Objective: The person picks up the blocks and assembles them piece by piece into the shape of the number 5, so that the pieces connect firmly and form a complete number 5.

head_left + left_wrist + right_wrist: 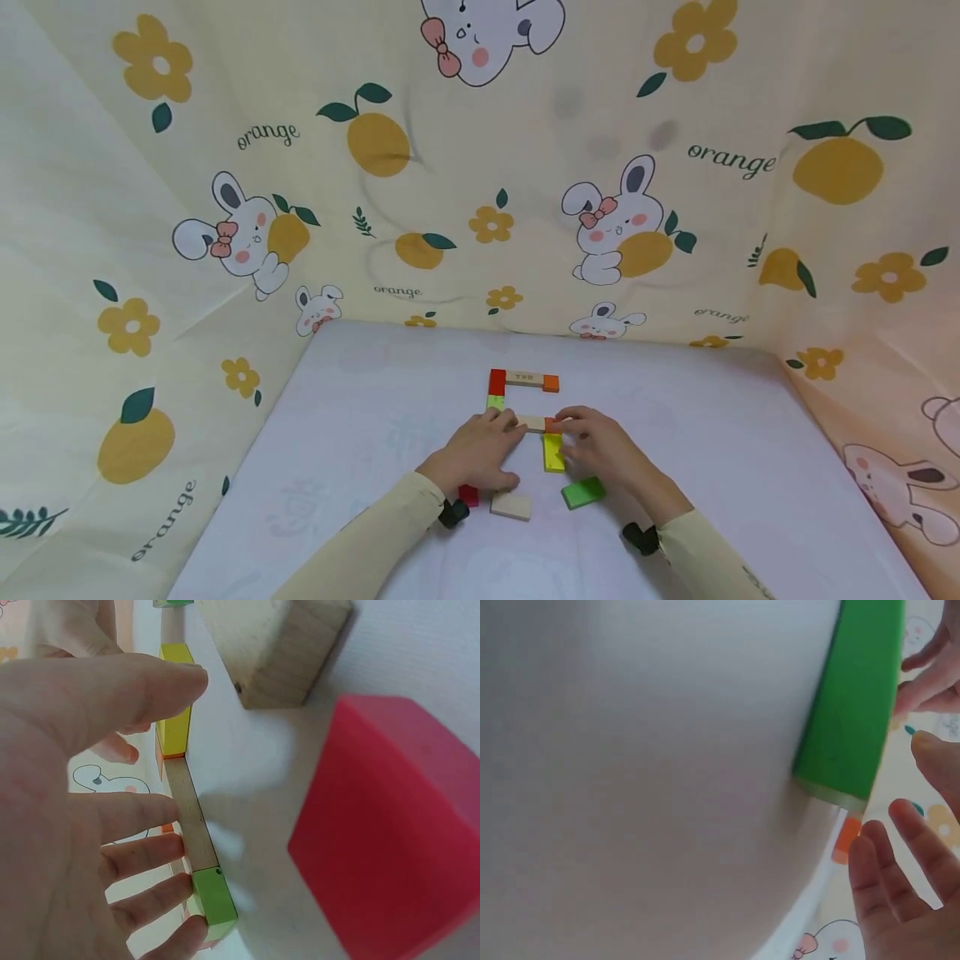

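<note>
Four straight, spread fingers (pixel 142 856) of the left hand (pixel 480 450) rest along the wooden block (pixel 191 814) and light-green block (pixel 214 896). The right hand (pixel 606 452) has fingers apart beside the yellow block (pixel 553 454), contact unclear; the green block (pixel 582 493) lies nearby on the bench (pixel 660 383).

On one bench (pixel 337 417) we count three wooden blocks (pixel 511 506), two red blocks (pixel 497 382), two orange blocks (pixel 551 383), one yellow block (pixel 552 452), one light green block (pixel 495 402) and one darker green block (pixel 583 492): ten visible blocks in all. We also record two pale sleeves (pixel 375 533) and two black wrist pieces (pixel 453 513), one at each wrist.
</note>
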A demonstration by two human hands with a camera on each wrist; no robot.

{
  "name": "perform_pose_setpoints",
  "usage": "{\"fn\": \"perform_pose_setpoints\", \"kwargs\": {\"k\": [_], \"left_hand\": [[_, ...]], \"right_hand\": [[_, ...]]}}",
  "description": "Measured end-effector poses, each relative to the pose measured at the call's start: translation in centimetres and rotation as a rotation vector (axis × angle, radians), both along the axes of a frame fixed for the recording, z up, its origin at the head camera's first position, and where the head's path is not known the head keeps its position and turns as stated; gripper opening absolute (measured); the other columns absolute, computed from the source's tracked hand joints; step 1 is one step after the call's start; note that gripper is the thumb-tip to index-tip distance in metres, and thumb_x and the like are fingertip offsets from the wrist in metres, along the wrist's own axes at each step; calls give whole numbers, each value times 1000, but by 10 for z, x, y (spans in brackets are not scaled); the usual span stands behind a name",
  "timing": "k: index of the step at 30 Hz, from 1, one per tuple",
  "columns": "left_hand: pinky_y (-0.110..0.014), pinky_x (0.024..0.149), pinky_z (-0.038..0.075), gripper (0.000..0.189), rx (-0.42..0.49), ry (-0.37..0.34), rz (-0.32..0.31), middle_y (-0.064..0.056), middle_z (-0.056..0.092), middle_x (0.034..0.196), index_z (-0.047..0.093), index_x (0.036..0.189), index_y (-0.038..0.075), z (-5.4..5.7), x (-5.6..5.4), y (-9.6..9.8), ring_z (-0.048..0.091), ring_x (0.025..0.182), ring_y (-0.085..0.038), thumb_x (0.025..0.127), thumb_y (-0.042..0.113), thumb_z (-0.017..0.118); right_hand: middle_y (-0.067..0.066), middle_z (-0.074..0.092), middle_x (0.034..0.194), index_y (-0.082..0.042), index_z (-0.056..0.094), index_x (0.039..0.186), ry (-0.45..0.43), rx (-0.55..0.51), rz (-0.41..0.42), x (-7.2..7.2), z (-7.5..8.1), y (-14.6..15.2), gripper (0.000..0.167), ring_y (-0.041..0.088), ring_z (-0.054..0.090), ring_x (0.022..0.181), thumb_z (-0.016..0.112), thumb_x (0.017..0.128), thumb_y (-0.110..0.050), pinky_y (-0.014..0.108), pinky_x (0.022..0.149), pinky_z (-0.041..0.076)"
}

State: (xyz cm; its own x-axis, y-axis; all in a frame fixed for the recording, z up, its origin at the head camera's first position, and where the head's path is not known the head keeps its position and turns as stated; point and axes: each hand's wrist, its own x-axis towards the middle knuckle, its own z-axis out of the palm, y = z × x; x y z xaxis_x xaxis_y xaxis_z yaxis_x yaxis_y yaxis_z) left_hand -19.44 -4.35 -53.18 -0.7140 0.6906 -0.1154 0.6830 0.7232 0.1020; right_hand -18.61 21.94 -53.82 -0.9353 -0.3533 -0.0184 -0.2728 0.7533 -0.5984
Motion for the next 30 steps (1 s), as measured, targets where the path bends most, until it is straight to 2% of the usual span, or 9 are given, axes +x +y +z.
{"fn": "perform_pose_setpoints", "kwargs": {"k": [7,11,15,26,30], "left_hand": [[-34,107,48,75,22,1,-6,0,55,143,58,158,16,1,0,-1,49,126,-19,94,51,75],[-35,109,48,76,7,-1,-2,-1,55,144,57,159,16,1,0,0,49,127,-20,94,52,74],[-35,109,47,76,-1,-3,5,-1,55,145,57,159,17,0,0,1,48,128,-20,94,54,74],[-38,106,49,70,-12,-18,16,-1,55,145,59,157,18,4,0,3,49,124,-20,96,51,73],[-42,110,46,67,5,-16,34,-3,54,148,60,155,17,5,-1,6,49,129,-22,99,51,70]], "right_hand": [[3,65,144,-21,81,131,-7,11,38,0,-2,2,38,36,56,137,85,94,-11,61,111,48],[3,65,146,-20,84,126,-16,25,47,-1,-3,4,32,38,57,137,85,95,-11,63,112,46],[3,66,145,-20,86,119,-10,41,50,-1,-3,3,26,37,59,136,86,94,-12,62,113,46],[3,67,146,-17,86,115,-39,29,52,-1,-3,1,23,37,58,138,85,94,-8,61,114,46],[4,66,146,-16,86,114,-49,19,48,-1,-2,2,22,38,58,138,84,94,-7,60,113,46]]}}
